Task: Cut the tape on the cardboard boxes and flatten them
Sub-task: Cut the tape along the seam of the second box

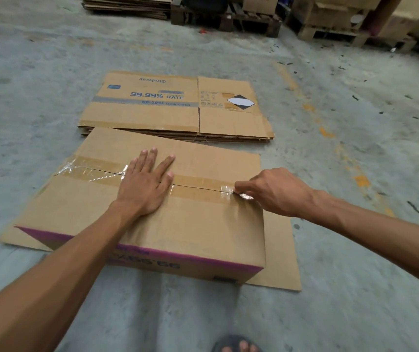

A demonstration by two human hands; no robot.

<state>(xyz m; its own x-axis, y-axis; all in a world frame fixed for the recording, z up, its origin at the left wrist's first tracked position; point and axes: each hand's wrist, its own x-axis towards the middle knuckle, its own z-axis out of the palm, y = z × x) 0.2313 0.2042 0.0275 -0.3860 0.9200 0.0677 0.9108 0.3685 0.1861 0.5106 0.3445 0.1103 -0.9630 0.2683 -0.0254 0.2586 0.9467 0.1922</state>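
Head view: box on warehouse floor, L hand flat w/ straight fingers on its top seam, R hand w/ curled fingers pinching tape at its right end, strip running leftward from that grip toward L hand.

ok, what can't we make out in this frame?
Head view:
- Blade, if any: hidden inside the right hand pinching the tape end.
- Seam under the left hand: covered by the palm.
- Print on the cardboard box front: blurred.
- Pallets beyond: cut by the top edge.
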